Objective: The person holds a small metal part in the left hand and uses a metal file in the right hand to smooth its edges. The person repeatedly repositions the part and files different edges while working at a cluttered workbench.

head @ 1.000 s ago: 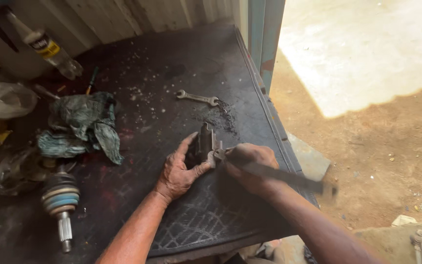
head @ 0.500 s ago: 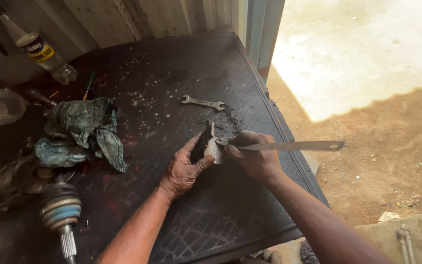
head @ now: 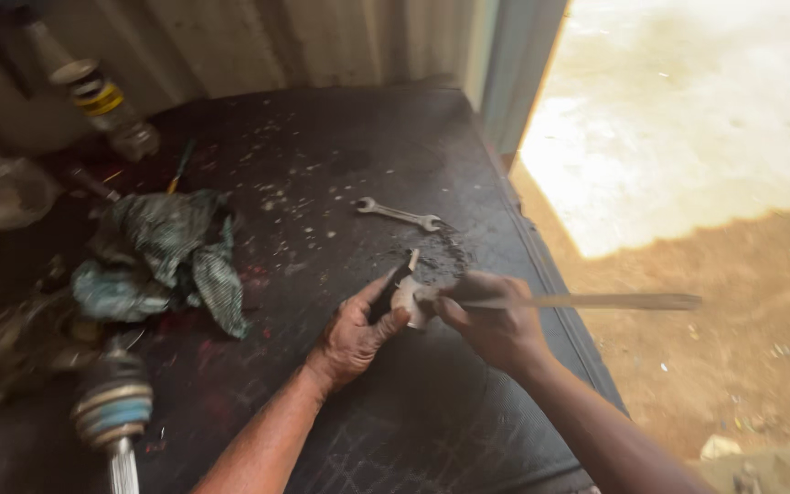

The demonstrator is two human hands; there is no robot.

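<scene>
Head cam: left hand (head: pixel 356 331) grips small dark part (head: pixel 399 291) near surface's (head: pixel 322 137) right edge; right hand (head: pixel 496 322) closed on long flat tool (head: pixel 596 301) w/ tip at part. Best to brace part firmly, keep strokes short. Count: 1 wrench (head: pixel 397 214), 1 rag (head: pixel 162 252), 1 axle joint (head: pixel 112 412).

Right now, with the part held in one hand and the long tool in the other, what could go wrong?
The left hand pinches the small part right where the long tool in the right hand meets it; a slip could hit the fingers. The work sits near the table edge, so a dropped part may fall onto the dirt.
</scene>
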